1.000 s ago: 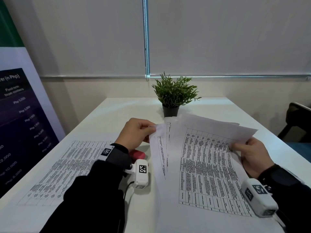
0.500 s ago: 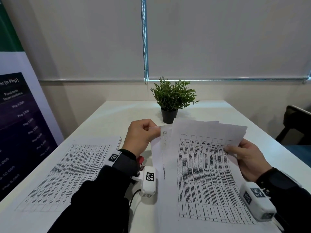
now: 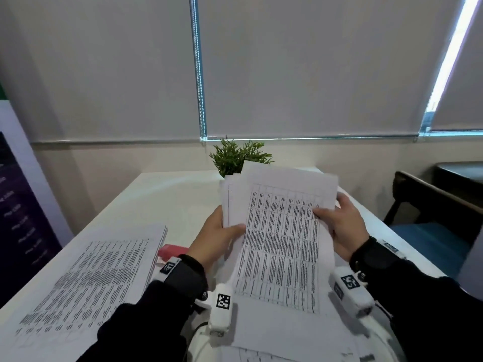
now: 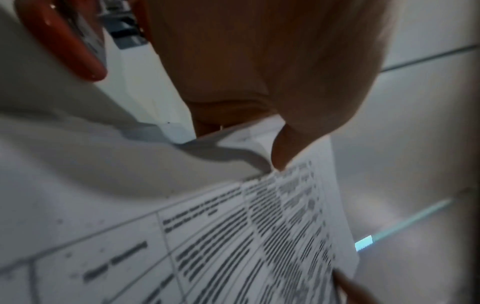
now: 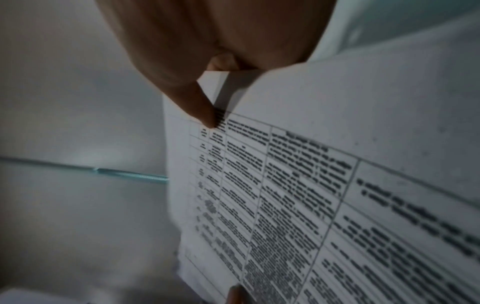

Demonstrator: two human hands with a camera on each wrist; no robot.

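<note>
1. Wrist units (image 3: pixel 220 307): white, marker-tagged, worn over dark sleeves. They sit at the near edge of the table (image 3: pixel 170 194), the part farthest from the potted plant (image 3: pixel 235 158).
2. Held sheets (image 3: pixel 282 244): several loose pages printed with a dense table. They are raised off the table and tilted back, directly in front of the potted plant. Their upper edge covers its pot and their lower edge hangs between the wrist units. The pages are slightly fanned, and a rear page shows at the left.
3. Left hand (image 3: pixel 217 239): near-left of the potted plant. It grips the left edge of the held sheets, thumb curled over the printed face and fingers behind the paper.
4. Right hand (image 3: pixel 345 226): near-right of the potted plant. It grips the right edge, thumb tip pressed on the print and fingers behind, with one fingertip showing past the edge.
5. Paper stack (image 3: pixel 86 278): printed pages lying flat on the table, near-left of the potted plant and well apart from the held sheets.
6. Red object (image 3: pixel 173 252): lies on the table just beside the right edge of the paper stack, nearer than the potted plant. It is too hidden to identify.
7. Roller blinds (image 3: pixel 313 61): drawn down directly behind the potted plant.
8. Dark chair (image 3: pixel 431 205): to the right of the potted plant, beyond the table's edge.
</note>
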